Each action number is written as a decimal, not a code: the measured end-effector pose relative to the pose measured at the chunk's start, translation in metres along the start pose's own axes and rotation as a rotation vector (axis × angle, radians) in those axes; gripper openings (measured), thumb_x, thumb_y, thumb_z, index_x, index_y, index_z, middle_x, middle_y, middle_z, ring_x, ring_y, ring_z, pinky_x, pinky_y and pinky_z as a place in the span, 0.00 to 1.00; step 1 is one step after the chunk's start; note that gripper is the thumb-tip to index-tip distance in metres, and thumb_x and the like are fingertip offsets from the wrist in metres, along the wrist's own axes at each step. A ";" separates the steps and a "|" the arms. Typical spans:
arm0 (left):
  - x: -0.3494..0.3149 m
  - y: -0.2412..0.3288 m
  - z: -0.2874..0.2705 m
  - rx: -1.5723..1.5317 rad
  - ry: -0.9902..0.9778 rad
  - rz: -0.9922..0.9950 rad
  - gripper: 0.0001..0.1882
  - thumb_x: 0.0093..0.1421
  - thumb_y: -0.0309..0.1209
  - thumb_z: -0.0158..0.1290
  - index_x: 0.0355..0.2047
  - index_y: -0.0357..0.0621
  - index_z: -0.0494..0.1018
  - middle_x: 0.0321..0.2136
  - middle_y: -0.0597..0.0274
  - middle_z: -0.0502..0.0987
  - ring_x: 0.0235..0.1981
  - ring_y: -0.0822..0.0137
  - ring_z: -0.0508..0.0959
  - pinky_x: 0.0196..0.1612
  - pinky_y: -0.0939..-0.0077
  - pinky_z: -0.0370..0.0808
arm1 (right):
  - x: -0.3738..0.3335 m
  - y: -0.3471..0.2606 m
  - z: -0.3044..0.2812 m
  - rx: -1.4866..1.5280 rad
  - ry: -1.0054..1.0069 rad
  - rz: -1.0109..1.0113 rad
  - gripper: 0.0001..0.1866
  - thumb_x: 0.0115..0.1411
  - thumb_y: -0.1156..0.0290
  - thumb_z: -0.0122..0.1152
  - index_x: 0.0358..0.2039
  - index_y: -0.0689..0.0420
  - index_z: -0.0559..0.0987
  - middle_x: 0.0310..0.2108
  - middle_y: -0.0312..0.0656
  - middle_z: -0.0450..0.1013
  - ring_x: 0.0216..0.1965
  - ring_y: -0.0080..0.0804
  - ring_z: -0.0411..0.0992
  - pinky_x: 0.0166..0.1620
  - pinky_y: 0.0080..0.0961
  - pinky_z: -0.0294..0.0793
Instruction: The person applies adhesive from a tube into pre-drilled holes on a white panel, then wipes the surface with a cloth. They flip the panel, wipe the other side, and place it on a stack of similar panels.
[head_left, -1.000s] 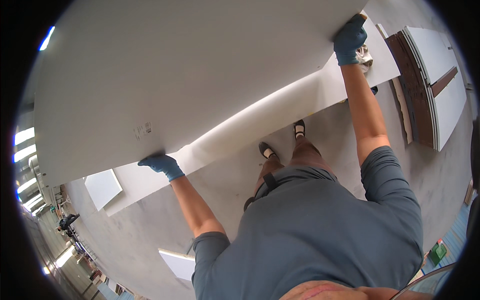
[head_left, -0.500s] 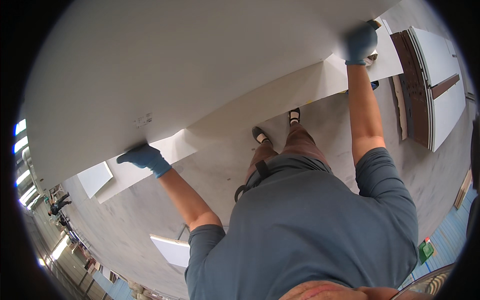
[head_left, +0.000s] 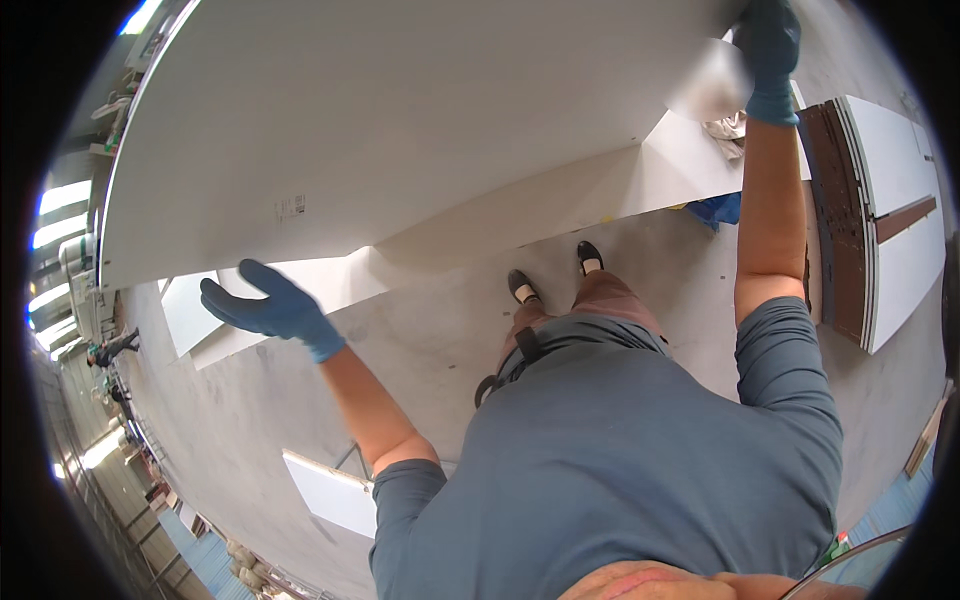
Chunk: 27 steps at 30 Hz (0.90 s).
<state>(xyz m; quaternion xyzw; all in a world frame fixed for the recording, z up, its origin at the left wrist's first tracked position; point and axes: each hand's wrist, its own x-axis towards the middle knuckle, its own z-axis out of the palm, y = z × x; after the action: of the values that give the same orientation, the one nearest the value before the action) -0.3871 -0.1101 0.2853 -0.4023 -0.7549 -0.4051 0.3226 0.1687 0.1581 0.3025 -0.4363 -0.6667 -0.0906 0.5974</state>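
Note:
A large white panel (head_left: 400, 130) fills the upper part of the view, tilted over a white work surface (head_left: 570, 200). It bears a small printed label (head_left: 291, 207). My left hand (head_left: 268, 305), in a blue glove, is just below the panel's near left edge. Its fingers and thumb are spread, and it holds nothing. My right hand (head_left: 770, 55), also gloved in blue, is raised at the panel's right end. Its fingers are dark and partly smeared, so its grip on the edge is unclear. Crumpled light cloth (head_left: 728, 132) lies on the surface below that hand.
Stacked white and brown panels (head_left: 865, 220) stand at the right. A blue item (head_left: 715, 209) shows beneath the work surface. Another white board (head_left: 330, 492) is at the lower left, behind my left arm. Far off at the left, a person (head_left: 110, 348) is on the grey floor (head_left: 430, 350).
My left hand has come away from the panel's edge and its fingers have spread. My right hand has moved up and right. The view has shifted, and more of the panel's left side shows.

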 end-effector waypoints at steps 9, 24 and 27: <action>-0.164 0.209 0.093 -0.222 -0.375 0.436 0.49 0.61 0.54 0.58 0.71 0.33 0.55 0.71 0.33 0.52 0.74 0.36 0.49 0.74 0.39 0.44 | -0.005 0.004 0.032 0.651 0.068 0.640 0.25 0.75 0.57 0.51 0.59 0.67 0.76 0.47 0.35 0.77 0.44 0.20 0.73 0.49 0.20 0.71; -0.021 0.184 -0.124 -1.458 -0.492 -0.968 0.42 0.64 0.62 0.53 0.62 0.38 0.64 0.59 0.50 0.68 0.65 0.40 0.63 0.68 0.26 0.56 | -0.034 -0.007 -0.002 0.745 0.085 0.392 0.25 0.76 0.57 0.51 0.58 0.67 0.74 0.56 0.42 0.75 0.57 0.28 0.71 0.62 0.26 0.68; 0.003 0.202 -0.164 -1.490 -0.478 -1.153 0.44 0.66 0.63 0.50 0.63 0.32 0.64 0.61 0.41 0.68 0.69 0.38 0.60 0.72 0.26 0.49 | -0.045 -0.016 -0.027 0.936 0.098 0.440 0.24 0.75 0.57 0.51 0.54 0.67 0.77 0.53 0.44 0.78 0.55 0.31 0.74 0.59 0.28 0.71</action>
<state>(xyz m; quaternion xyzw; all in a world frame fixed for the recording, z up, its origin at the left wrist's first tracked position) -0.1862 -0.1817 0.4346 -0.1435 -0.4317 -0.7828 -0.4246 0.1728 0.1098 0.2771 -0.2474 -0.4998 0.3247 0.7639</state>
